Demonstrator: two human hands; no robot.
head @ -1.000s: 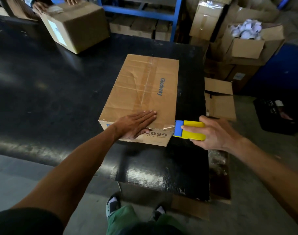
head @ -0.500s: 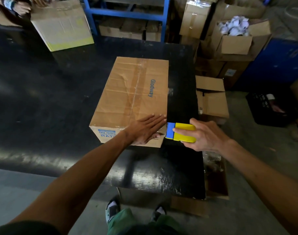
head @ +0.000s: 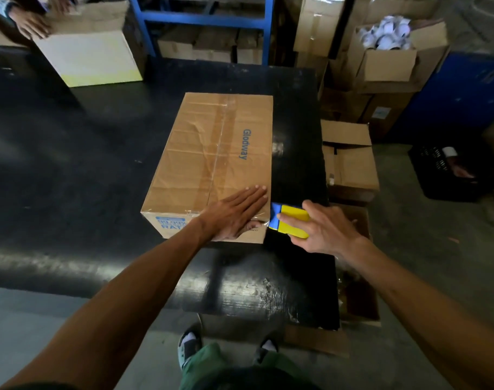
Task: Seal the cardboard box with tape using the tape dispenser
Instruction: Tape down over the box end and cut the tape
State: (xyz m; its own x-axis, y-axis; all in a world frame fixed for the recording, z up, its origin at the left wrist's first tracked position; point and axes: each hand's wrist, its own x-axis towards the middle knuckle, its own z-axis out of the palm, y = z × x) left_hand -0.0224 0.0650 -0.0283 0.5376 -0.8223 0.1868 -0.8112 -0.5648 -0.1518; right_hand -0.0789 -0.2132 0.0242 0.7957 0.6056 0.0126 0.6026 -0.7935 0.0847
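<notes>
A: Nearest us, what is each hand doing?

B: The right hand [head: 324, 229] is wrapped around the yellow and blue plastic tape dispenser [head: 289, 220], fingers curled over its top, with the blue end touching the near right corner of the brown rectangular cardboard box [head: 212, 161]. The left hand [head: 234, 213] lies flat and spread on the lid at that same corner, gripping nothing, just pressing down.

A: And where does the box sit?

B: On the shiny black table [head: 71, 178], close to its right edge and a little back from the near edge, its long side running away from us. A strip of clear tape [head: 222, 136] runs along the centre seam, and more tape seems to wrap over the near end.

A: How would you expect it to handle?

B: My guess is light to moderate. The card looks creased and a bit soft on top, so it may dent if pressed hard. A flat palm near an edge, where the walls support the lid, is the sensible place to steady it. The tape itself will be slick and prone to wrinkling.

A: Anything farther off?

B: At the far left corner another person's hands [head: 32, 22] rest on a pale cardboard box [head: 91, 52].
</notes>
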